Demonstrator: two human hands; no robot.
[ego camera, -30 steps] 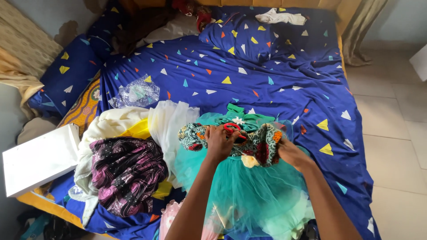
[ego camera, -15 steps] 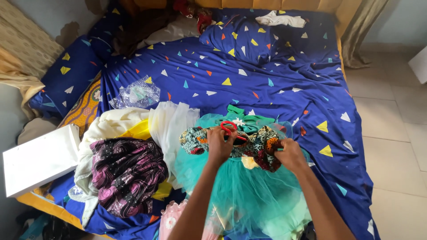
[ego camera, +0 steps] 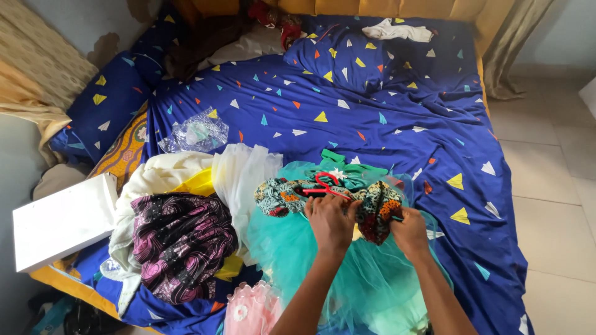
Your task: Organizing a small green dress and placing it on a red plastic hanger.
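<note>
Both hands on the patterned multicolour garment point(ego camera: 323, 197), laid over the turquoise tulle dress point(ego camera: 338, 260) near the bed's near edge, roughly mid-width. Left hand point(ego camera: 332, 222) closed, pinching fabric just below the red plastic hanger point(ego camera: 323, 184). Right hand point(ego camera: 410, 234) closed, gripping the bunched right end of the same garment. Hanger hook up, shoulders partly inside the fabric.

Step in hand, by the look of it: fitting or freeing the garment at the hanger. Next move likely needs one hand on the hanger itself, the other working the neckline; tulle underneath prone to snag and drag along.

Room: clothes pile point(ego camera: 180, 236) tight on the left, sheer white fabric point(ego camera: 242, 177) touching the tulle. White box point(ego camera: 62, 220) at the near left corner. Pink frilled garment point(ego camera: 251, 310) at the near edge. Clear plastic bag point(ego camera: 195, 131) further up. Wide bare blue triangle-print sheet point(ego camera: 385, 124) beyond and to the right, toward the bed's right edge; tiled floor point(ego camera: 552, 186) past it.
</note>
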